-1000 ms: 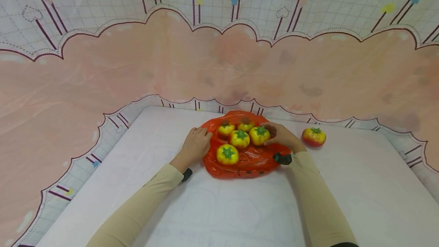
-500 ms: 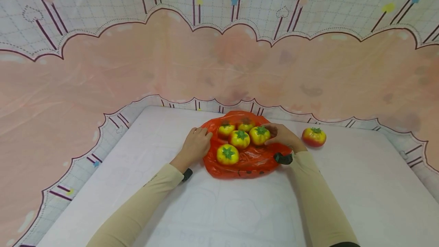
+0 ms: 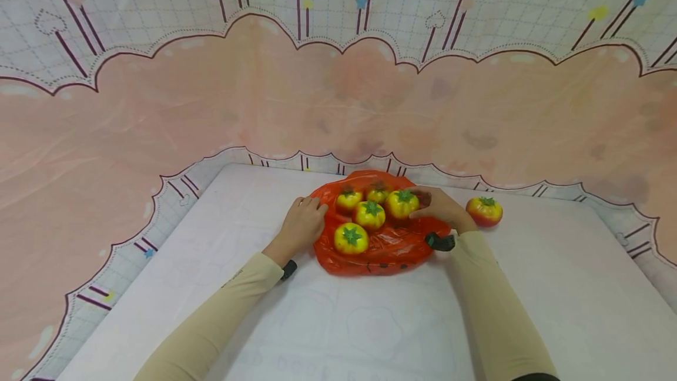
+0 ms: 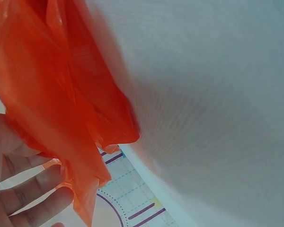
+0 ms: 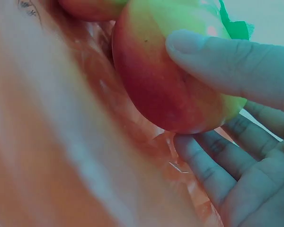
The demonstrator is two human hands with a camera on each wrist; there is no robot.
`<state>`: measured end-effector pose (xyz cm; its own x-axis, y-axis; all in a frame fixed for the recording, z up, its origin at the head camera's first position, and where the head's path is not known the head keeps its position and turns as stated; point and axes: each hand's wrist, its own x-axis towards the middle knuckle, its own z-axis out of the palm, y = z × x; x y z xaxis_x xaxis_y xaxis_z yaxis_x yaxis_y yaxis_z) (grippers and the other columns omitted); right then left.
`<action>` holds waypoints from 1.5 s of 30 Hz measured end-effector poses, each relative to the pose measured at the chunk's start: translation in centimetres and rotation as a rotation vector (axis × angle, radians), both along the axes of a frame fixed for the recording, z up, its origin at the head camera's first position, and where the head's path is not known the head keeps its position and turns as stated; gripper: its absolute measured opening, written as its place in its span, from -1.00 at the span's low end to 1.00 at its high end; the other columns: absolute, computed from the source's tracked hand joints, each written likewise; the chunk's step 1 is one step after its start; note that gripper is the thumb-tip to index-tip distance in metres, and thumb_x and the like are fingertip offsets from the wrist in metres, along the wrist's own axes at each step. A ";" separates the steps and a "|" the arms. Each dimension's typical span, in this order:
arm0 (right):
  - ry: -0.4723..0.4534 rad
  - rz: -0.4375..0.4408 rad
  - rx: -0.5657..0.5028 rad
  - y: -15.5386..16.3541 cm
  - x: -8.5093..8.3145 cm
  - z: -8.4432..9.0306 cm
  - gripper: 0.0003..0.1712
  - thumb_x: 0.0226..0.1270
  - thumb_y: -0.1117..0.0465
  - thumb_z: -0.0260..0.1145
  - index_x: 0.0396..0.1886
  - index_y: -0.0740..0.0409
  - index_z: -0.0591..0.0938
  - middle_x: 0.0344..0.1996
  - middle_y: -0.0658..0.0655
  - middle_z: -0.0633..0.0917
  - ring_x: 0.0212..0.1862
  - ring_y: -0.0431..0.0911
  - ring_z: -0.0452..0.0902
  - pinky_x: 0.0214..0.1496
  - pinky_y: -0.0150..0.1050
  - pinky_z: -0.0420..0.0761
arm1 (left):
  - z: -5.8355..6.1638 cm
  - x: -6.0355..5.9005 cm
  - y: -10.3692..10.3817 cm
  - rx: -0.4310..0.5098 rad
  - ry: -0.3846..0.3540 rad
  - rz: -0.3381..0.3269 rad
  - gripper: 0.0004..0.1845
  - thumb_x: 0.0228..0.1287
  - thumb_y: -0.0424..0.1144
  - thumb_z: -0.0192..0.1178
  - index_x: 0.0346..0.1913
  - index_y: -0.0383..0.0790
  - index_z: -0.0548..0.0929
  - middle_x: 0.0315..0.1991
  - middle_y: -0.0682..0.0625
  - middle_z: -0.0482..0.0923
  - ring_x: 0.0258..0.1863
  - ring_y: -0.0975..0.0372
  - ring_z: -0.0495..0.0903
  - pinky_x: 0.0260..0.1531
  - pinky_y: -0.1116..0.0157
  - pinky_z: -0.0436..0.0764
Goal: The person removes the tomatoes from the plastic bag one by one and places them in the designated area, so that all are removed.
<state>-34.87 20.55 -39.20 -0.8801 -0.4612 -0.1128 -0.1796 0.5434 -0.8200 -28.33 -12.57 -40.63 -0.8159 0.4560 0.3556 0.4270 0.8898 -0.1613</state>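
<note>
Tomato (image 3: 401,203) gripped by right hand (image 3: 441,209) fingers; left hand (image 3: 302,223) pinches orange bag (image 3: 388,249).

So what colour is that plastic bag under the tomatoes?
Bright orange-red; the bag shows best in the head view.

A white table (image 3: 338,322) carries an orange plastic bag (image 3: 391,251) at twelve o'clock, with one tomato (image 3: 483,210) lying near it at two o'clock.

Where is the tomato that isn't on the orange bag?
In the head view, the lone tomato sits on the white table, just right of the right hand and the orange bag.
</note>
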 end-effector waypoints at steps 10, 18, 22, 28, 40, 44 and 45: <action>0.002 -0.012 -0.014 0.3 0.1 0.7 -0.22 0.13 0.16 0.39 0.33 0.23 0.31 0.35 0.30 0.32 0.35 0.22 0.23 0.37 0.11 0.25 | 0.0 0.0 0.0 0.009 0.002 -0.002 -0.81 0.16 -0.25 0.21 -0.17 -0.22 0.61 -0.21 -0.14 0.60 -0.15 0.04 0.56 0.02 0.09 0.53; -0.002 -0.018 -0.030 0.4 0.1 1.3 -0.20 0.11 0.10 0.40 0.33 0.18 0.32 0.34 0.28 0.34 0.35 0.21 0.24 0.36 0.12 0.27 | -0.1 -0.1 0.0 0.008 0.008 -0.001 -0.80 0.15 -0.25 0.21 -0.16 -0.22 0.61 -0.22 -0.13 0.59 -0.15 0.04 0.55 0.01 0.10 0.53; 0.011 -0.004 -0.050 0.2 0.3 1.7 -0.22 0.11 0.11 0.40 0.32 0.17 0.33 0.35 0.27 0.33 0.37 0.22 0.21 0.37 0.14 0.24 | -0.1 -0.1 0.0 0.009 0.012 -0.002 -0.80 0.15 -0.26 0.21 -0.16 -0.22 0.61 -0.23 -0.13 0.59 -0.16 0.05 0.55 0.00 0.10 0.53; 0.045 0.002 -0.065 0.2 0.6 2.3 -0.22 0.10 0.13 0.41 0.32 0.18 0.33 0.35 0.27 0.32 0.36 0.22 0.20 0.37 0.15 0.22 | -0.1 -0.1 0.0 0.010 0.025 -0.007 -0.81 0.14 -0.25 0.22 -0.17 -0.22 0.61 -0.26 -0.12 0.58 -0.18 0.06 0.54 -0.01 0.11 0.53; 0.084 -0.036 -0.078 0.3 2.0 4.2 -0.21 0.08 0.15 0.42 0.31 0.16 0.32 0.27 0.25 0.40 0.27 0.18 0.34 0.26 0.07 0.42 | -0.3 -0.1 -0.1 0.002 0.035 -0.016 -0.79 0.15 -0.25 0.22 -0.15 -0.22 0.62 -0.23 -0.13 0.59 -0.17 0.06 0.53 0.00 0.12 0.53; 0.093 -0.055 -0.071 0.6 2.6 5.0 -0.21 0.08 0.11 0.42 0.31 0.13 0.32 0.27 0.22 0.40 0.28 0.16 0.33 0.27 0.07 0.41 | -0.2 -0.1 -0.1 -0.007 0.032 -0.012 -0.78 0.15 -0.24 0.22 -0.14 -0.22 0.62 -0.22 -0.13 0.59 -0.15 0.06 0.53 0.01 0.11 0.53; 0.093 -0.062 -0.070 0.6 2.7 5.1 -0.20 0.07 0.09 0.43 0.30 0.12 0.32 0.27 0.21 0.41 0.28 0.15 0.33 0.26 0.07 0.42 | -0.2 -0.1 -0.1 -0.007 0.032 -0.011 -0.79 0.15 -0.24 0.21 -0.14 -0.22 0.62 -0.22 -0.12 0.59 -0.15 0.06 0.53 0.01 0.11 0.53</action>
<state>-32.12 21.14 -34.08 -0.9123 -0.4094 0.0014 -0.2249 0.4982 -0.8374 -28.38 -12.64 -40.82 -0.7988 0.4677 0.3784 0.4313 0.8837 -0.1818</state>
